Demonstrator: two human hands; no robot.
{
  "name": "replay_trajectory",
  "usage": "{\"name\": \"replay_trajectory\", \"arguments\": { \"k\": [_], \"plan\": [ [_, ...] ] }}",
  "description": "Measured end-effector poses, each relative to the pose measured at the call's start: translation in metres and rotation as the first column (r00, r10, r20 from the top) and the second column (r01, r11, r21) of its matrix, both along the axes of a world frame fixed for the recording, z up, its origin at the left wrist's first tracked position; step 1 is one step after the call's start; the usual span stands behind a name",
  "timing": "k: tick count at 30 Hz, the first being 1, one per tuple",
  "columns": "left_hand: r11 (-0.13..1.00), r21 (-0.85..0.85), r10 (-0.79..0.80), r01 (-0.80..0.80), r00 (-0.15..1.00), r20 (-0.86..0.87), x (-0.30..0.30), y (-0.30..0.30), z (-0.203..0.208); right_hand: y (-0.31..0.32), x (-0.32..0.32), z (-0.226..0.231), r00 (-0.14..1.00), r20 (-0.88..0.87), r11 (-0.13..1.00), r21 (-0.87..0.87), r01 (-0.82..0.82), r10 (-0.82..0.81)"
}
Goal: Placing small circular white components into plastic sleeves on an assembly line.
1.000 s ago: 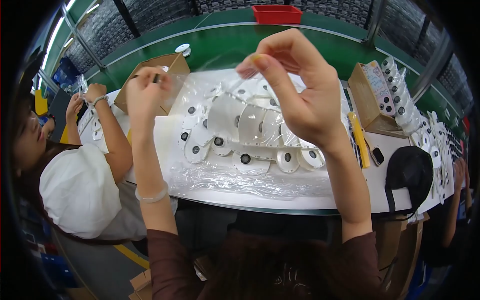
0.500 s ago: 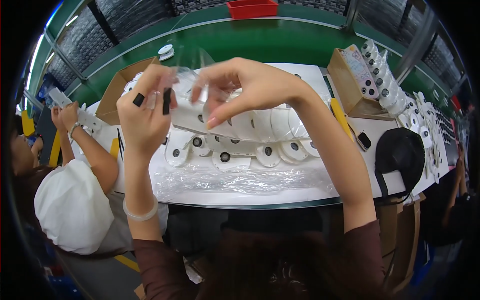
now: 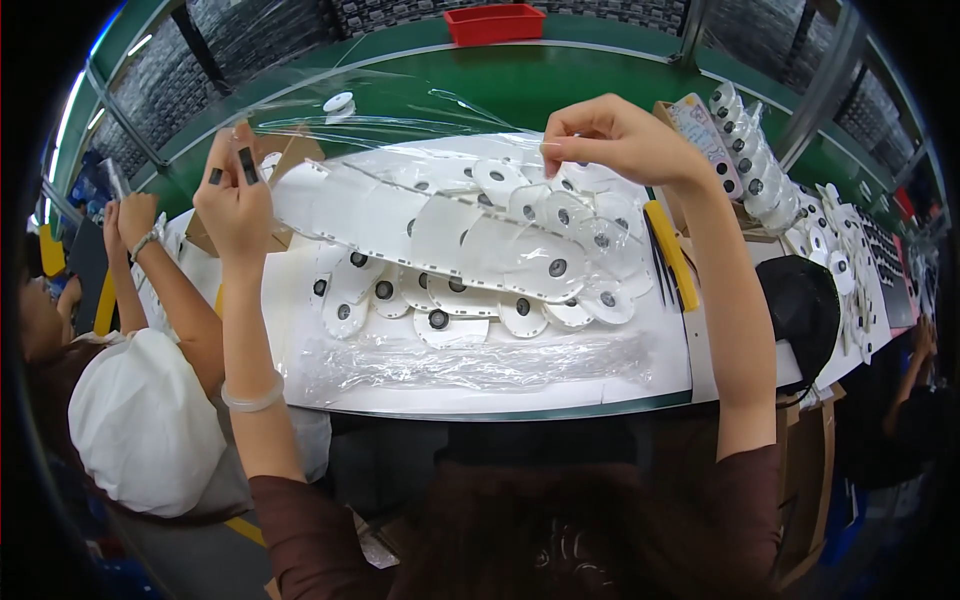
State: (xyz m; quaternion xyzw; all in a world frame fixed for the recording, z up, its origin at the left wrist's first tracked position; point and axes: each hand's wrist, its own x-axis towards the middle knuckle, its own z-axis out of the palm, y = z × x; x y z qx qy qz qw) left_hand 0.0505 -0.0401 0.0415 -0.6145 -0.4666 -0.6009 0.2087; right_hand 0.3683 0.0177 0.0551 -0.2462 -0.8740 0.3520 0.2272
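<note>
A sheet of clear plastic film [image 3: 400, 105] is stretched between my two raised hands above the worktable. At the left, my left hand [image 3: 236, 200], with dark bands on two fingers, is closed on one end of it. Farther right, my right hand [image 3: 615, 140] pinches the other end between thumb and fingers. Under the film, a long white flat piece [image 3: 450, 240] with a round dark part slants from near my left hand down to the right. Several white rounded pieces with dark round centres [image 3: 345, 310] lie around and beneath it.
Crumpled clear plastic [image 3: 480, 365] lies along the table's near edge. To the right are a yellow-handled tool [image 3: 672, 255], a black cap-like item [image 3: 795, 320] and clear-wrapped parts [image 3: 750, 160]. A red tray [image 3: 495, 24] stands at the back. A co-worker in a white cap [image 3: 150, 415] sits left.
My hands have moved apart, the right one to the right and the left one slightly left. The film between them is now drawn out wide, uncovering more of the white pieces.
</note>
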Motion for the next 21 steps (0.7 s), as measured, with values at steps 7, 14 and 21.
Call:
{"name": "replay_trajectory", "arguments": {
  "k": [7,14,21],
  "plan": [
    [0.997,-0.049,-0.05,0.053,0.997,0.052,0.001,0.015,-0.006,-0.004,-0.003,-0.017,0.958,-0.287,0.903,-0.406,-0.14,0.02],
    [0.976,-0.155,-0.122,0.154,0.972,0.201,-0.002,0.021,-0.008,-0.008,0.0,-0.008,0.981,0.196,0.97,-0.237,0.06,-0.013],
    [0.978,-0.093,-0.165,0.186,0.967,0.192,0.01,0.026,-0.028,-0.009,0.017,0.003,0.846,0.522,0.981,-0.082,0.176,-0.108]
  ]
}}
